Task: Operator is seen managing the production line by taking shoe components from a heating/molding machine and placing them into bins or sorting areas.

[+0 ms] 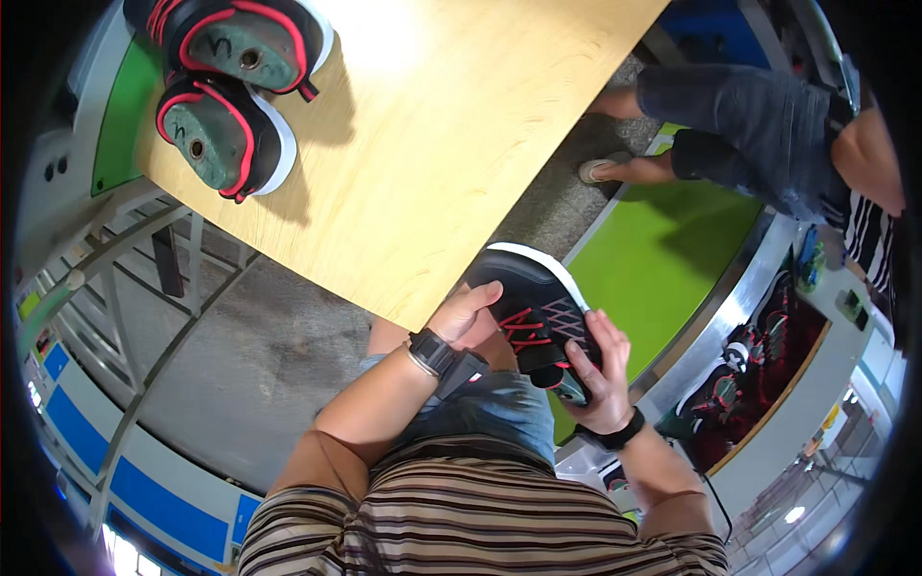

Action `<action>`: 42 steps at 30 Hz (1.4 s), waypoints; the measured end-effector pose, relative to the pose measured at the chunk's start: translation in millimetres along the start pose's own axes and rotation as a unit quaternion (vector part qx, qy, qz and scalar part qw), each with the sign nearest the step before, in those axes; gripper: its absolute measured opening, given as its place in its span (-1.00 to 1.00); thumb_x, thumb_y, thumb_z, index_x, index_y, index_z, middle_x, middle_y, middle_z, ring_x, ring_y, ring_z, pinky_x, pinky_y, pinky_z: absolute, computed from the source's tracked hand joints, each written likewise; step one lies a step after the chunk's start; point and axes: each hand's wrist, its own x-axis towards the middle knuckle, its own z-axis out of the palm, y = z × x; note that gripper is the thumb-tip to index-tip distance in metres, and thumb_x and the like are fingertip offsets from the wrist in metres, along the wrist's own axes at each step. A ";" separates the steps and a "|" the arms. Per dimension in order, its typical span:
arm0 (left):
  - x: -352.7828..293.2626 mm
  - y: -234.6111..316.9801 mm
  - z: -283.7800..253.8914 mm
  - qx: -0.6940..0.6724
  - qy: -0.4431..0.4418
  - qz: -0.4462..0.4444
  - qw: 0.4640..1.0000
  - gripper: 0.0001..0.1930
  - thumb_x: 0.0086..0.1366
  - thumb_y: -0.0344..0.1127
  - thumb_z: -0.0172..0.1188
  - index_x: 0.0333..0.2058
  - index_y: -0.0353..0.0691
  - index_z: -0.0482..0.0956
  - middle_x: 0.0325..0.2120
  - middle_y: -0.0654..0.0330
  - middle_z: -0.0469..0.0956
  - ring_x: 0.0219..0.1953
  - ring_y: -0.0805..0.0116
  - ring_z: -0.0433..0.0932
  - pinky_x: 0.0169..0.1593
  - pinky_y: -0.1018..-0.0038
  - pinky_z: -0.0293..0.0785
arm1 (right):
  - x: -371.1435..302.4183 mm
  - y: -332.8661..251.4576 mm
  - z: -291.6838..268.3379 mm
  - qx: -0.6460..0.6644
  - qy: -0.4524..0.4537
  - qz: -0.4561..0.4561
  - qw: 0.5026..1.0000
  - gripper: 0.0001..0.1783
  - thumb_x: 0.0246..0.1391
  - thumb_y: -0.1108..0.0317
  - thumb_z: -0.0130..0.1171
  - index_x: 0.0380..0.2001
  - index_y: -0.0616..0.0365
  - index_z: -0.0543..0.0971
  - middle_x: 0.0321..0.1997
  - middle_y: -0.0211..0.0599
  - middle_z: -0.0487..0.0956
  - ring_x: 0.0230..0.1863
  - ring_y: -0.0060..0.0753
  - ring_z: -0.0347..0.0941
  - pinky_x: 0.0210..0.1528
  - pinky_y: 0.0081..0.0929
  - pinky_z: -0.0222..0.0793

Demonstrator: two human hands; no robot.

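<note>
A black sneaker [534,290] with a white sole edge and red criss-cross lacing is held above my lap, just off the table's near corner. My left hand [467,315] closes on its side near the toe, thumb on top. Around the heel and collar wraps my right hand [602,370], its thumb by the shoe's opening. Part of a green shoe last [570,390] shows in that opening. On the table's far left two more black and red sneakers stand close together, the nearer sneaker [252,134] with a green last [206,140] inside.
The pale wooden table [413,163] reaches away ahead of me. On the right runs a green conveyor belt [663,259], and beyond it several shoes [715,394] lie on a dark red shelf. Another person [759,125] in dark shorts is at the upper right. A metal frame [197,259] stands at left.
</note>
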 end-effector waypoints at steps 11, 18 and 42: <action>36.8 -9.9 30.6 -0.168 -0.216 0.013 0.962 -0.31 0.29 -0.07 0.20 0.26 -0.35 0.26 0.22 -0.07 0.37 0.26 0.01 0.35 0.36 0.02 0.18 | 90.5 -19.3 -106.9 -0.281 -0.218 -0.148 0.923 0.01 -0.56 0.39 0.42 0.19 -0.40 0.49 0.40 -0.07 0.26 0.36 0.08 0.20 0.16 0.10 0.11; 37.1 -16.6 17.7 -0.138 -0.071 0.040 0.987 -0.48 0.34 -0.17 0.20 0.19 -0.26 0.36 0.09 0.03 0.51 0.16 0.16 0.46 0.30 0.09 0.29 | 83.0 19.4 -89.4 -0.166 -0.171 -0.175 0.955 -0.08 -0.34 0.40 0.39 0.25 -0.29 0.43 0.38 -0.04 0.25 0.35 0.12 0.20 0.25 0.04 0.15; -154.7 119.5 30.4 0.279 0.234 0.258 0.895 -0.31 0.44 0.05 0.03 0.31 -0.29 0.04 0.11 -0.13 0.41 -0.03 0.06 0.62 -0.08 0.24 0.64 | 180.5 -62.5 4.3 0.104 -0.042 -0.167 0.979 0.10 -0.21 0.25 0.54 0.39 0.02 0.14 0.29 -0.01 0.21 0.33 -0.01 0.18 0.36 -0.21 0.18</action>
